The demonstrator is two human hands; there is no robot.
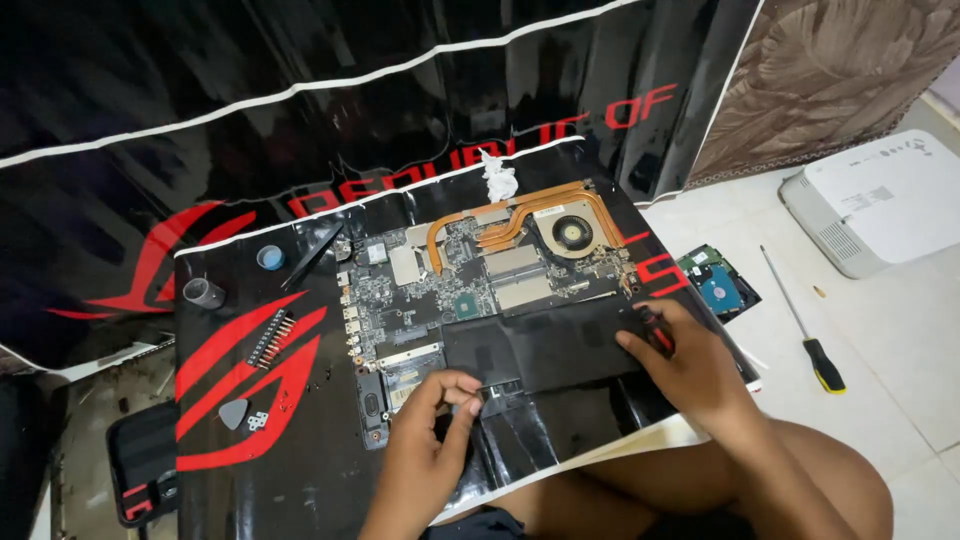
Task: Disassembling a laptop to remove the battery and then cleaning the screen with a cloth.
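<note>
Lying opened, glossy flat black battery (545,345), left hand (425,445) fingertips pinching its edge, right hand (690,365) gripping red-black screwdriver (652,328).

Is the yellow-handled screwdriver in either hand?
No, the yellow-handled screwdriver lies on the white floor to the right of the mat, while the right hand and left hand are at the opened laptop.

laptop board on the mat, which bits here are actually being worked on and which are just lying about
In hand:
- opened laptop board
- black battery, under both hands
- left hand pinching at its front edge
- right hand holding a red-and-black tool

Lying about:
- yellow-handled screwdriver
- hard drive
- white box
- bit holder
- grey pick
- wad of tissue
</note>
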